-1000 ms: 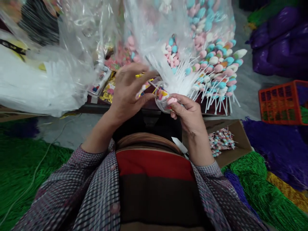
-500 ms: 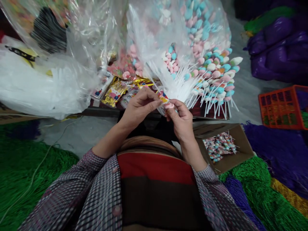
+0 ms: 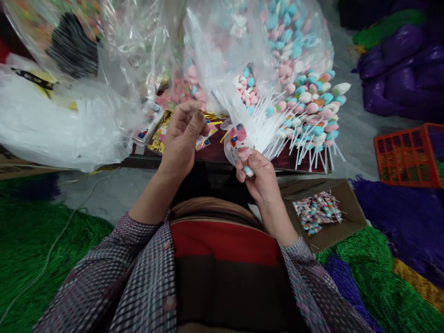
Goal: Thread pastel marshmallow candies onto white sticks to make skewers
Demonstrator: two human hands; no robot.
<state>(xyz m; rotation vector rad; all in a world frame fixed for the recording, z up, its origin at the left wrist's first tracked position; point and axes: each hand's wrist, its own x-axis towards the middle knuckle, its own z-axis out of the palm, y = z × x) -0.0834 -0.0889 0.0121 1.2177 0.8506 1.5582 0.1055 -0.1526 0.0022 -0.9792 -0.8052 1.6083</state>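
Note:
My right hand [image 3: 259,172] is closed around a marshmallow stick with pink and pale blue candies. A clear printed bag [image 3: 237,137] with red and blue marks covers the upper part of it. Farther left, above the table's front edge, my left hand [image 3: 183,134] is raised with thumb and fingers drawn together; whatever may be between the fingertips is too small to make out. Just beyond that hand lie gold ties [image 3: 211,116] and flat printed bags [image 3: 207,138]. White sticks [image 3: 265,122] fan out behind my right hand.
Marshmallow skewers [image 3: 319,108] are heaped at the table's right end. Large clear bags of candy [image 3: 287,32] stand behind. A cardboard box [image 3: 350,208] of wrapped sticks sits low at right, near an orange crate [image 3: 404,159]. A white plastic bag [image 3: 65,125] is at left.
My left hand has let go of the printed bag and moved left, toward the gold ties. My right hand still grips the marshmallow stick, with more of the bag showing.

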